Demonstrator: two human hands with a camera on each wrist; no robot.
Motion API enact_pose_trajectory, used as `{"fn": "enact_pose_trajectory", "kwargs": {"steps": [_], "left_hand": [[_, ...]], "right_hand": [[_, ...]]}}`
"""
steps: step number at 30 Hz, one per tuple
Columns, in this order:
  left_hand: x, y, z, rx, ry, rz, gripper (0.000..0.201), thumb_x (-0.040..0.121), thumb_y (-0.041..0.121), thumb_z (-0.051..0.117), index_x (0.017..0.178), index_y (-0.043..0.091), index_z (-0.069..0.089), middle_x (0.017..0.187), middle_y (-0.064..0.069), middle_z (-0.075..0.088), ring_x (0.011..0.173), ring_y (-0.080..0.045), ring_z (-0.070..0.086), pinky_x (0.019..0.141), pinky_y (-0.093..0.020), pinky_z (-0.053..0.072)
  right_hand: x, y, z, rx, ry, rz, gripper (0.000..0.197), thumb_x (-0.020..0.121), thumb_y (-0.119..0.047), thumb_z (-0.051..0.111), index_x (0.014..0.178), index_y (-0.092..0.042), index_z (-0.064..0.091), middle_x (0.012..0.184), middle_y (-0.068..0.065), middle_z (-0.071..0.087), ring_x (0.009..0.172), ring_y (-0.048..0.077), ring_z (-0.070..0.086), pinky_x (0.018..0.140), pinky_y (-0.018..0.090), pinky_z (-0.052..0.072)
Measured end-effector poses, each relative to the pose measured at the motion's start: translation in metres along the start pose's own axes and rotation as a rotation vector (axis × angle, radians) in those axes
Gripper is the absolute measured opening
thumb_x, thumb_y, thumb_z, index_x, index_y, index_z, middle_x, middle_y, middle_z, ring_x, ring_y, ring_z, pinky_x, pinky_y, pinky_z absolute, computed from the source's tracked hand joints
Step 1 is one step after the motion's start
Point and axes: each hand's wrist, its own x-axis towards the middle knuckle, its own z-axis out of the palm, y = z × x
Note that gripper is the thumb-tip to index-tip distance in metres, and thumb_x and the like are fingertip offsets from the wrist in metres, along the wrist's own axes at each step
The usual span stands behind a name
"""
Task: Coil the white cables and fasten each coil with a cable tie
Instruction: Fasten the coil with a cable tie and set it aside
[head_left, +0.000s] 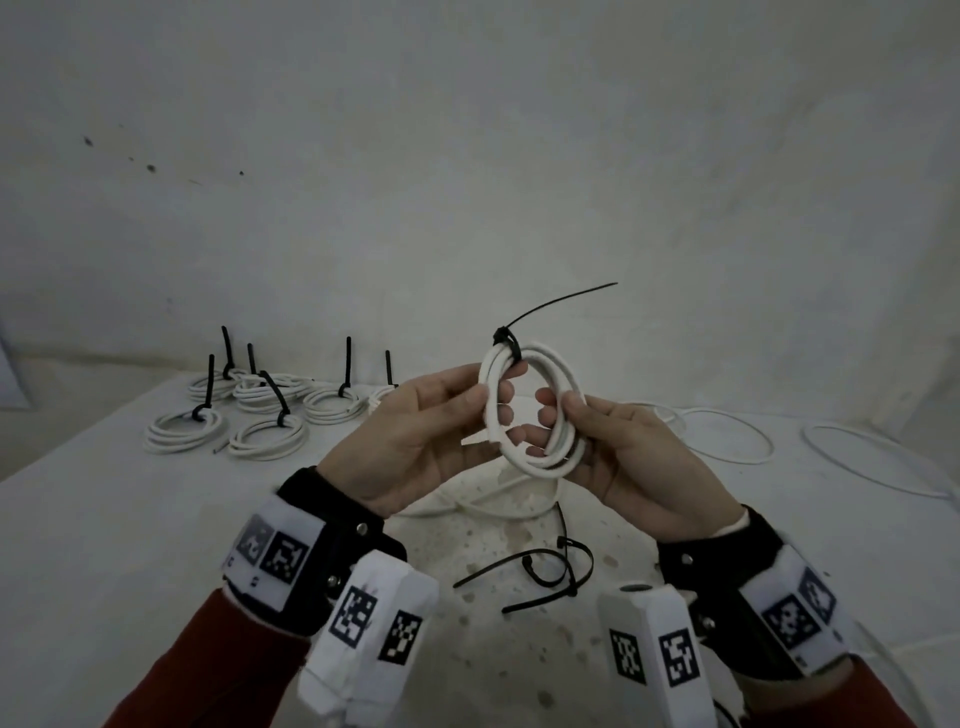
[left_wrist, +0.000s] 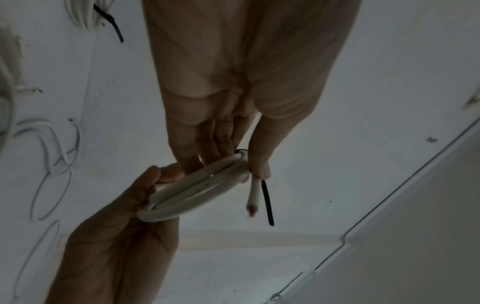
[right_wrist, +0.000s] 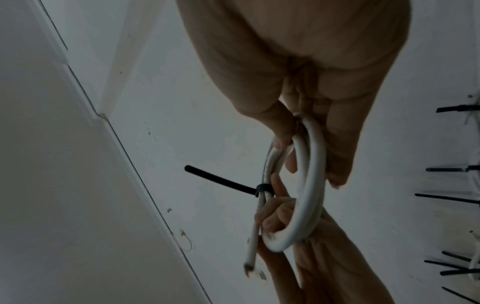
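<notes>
In the head view the left hand (head_left: 415, 436) hides part of one tied coil (head_left: 382, 397) behind it. The loose cable (head_left: 883, 467) is cut by the right edge. In the left wrist view the cable end (left_wrist: 251, 209) is blurred.

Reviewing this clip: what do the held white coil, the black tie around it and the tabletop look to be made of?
White coil: likely plastic-sheathed round cable; smooth matte jacket, and it holds a curve.
Black tie: probably nylon; a thin stiff tail juts straight out from a small locking head.
Tabletop: unclear; a pale matte surface with brownish specks, perhaps painted board or stone.
Left hand and right hand both grip the coil.
</notes>
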Motion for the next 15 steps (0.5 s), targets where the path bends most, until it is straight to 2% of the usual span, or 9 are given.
{"fn": "enact_pose_trajectory", "kwargs": {"steps": [2,5,7,9,11,15], "left_hand": [[0.0,-0.001,0.004,0.096,0.071,0.029,0.048,0.077,0.012,0.066,0.123,0.001,0.057,0.089,-0.001,0.066,0.081,-0.012,0.066,0.073,-0.026,0.055],[0.001,-0.003,0.008,0.243,0.16,0.072,0.042,0.078,0.001,0.068,0.118,0.001,0.058,0.101,-0.014,0.069,0.086,-0.021,0.069,0.069,-0.027,0.055],[0.0,-0.003,0.01,0.345,0.239,0.108,0.042,0.075,-0.002,0.069,0.116,0.0,0.059,0.101,-0.018,0.068,0.083,-0.023,0.069,0.068,-0.028,0.056],[0.0,-0.003,0.013,0.449,0.297,0.143,0.038,0.077,-0.007,0.065,0.113,0.002,0.06,0.093,-0.014,0.068,0.079,-0.021,0.069,0.067,-0.028,0.056],[0.0,-0.005,0.016,0.535,0.321,0.164,0.036,0.079,-0.012,0.061,0.111,0.004,0.061,0.094,-0.017,0.067,0.08,-0.021,0.068,0.067,-0.029,0.057],[0.001,-0.012,0.018,0.629,0.39,0.208,0.035,0.08,-0.012,0.058,0.106,0.01,0.065,0.101,-0.026,0.064,0.076,-0.026,0.065,0.066,-0.029,0.057]], "right_hand": [[0.001,0.001,0.0,0.011,0.001,-0.004,0.029,0.079,-0.017,0.057,0.101,0.001,0.064,0.076,0.008,0.07,0.069,0.019,0.072,0.064,0.028,0.06],[0.0,0.002,0.001,-0.007,0.009,-0.029,0.028,0.079,-0.017,0.058,0.1,0.001,0.064,0.073,0.008,0.07,0.066,0.018,0.071,0.063,0.028,0.06],[-0.001,0.003,0.002,-0.035,0.009,-0.05,0.028,0.08,-0.017,0.058,0.1,0.001,0.064,0.073,0.007,0.07,0.068,0.018,0.071,0.065,0.029,0.06],[-0.002,0.004,0.003,-0.078,0.005,-0.068,0.025,0.085,-0.017,0.056,0.1,0.001,0.063,0.071,0.006,0.07,0.07,0.018,0.07,0.07,0.031,0.06],[-0.003,0.006,0.005,-0.128,0.0,-0.093,0.02,0.093,-0.015,0.051,0.101,0.001,0.06,0.068,0.004,0.067,0.068,0.018,0.069,0.074,0.032,0.058],[-0.003,0.009,0.012,-0.079,0.006,-0.151,0.017,0.101,-0.008,0.039,0.104,-0.001,0.054,0.065,0.003,0.053,0.058,0.017,0.059,0.066,0.03,0.056]]}}
